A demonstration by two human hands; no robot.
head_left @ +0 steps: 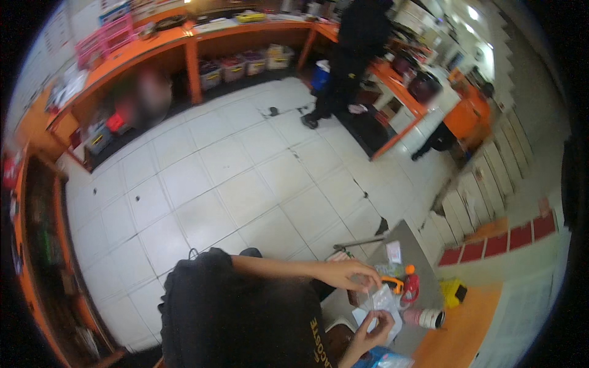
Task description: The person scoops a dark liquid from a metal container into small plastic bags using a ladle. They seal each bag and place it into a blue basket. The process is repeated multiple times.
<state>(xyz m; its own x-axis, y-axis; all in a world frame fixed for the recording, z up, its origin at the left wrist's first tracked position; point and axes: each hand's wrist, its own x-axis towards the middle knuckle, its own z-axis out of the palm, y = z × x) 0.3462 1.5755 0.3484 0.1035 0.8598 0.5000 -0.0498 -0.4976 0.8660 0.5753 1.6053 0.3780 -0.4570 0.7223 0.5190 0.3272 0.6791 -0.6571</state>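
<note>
My left hand [353, 274] reaches over a grey table [423, 260], its fingers pinched together at the upper end of a thin, clear-looking strip or plastic piece [370, 299]. Closer to the lower edge, my right hand [374, 330] pinches the other end with thumb and finger. What exactly the piece is, I cannot make out. Beneath and beside the hands lie white sheets [386, 300]. Next to them are a yellow-orange tool [393, 284], a red ring-shaped thing [411, 288] and an orange cap [410, 269].
Rolls of tape [423, 318] lie at the table's right side, near a yellow box-like thing [453, 292]. A blue package [383, 357] sits below my right hand. Orange workbenches [147, 52] line the tiled floor [215, 184]. A person in black [353, 55] and another in orange [469, 119] stand farther off.
</note>
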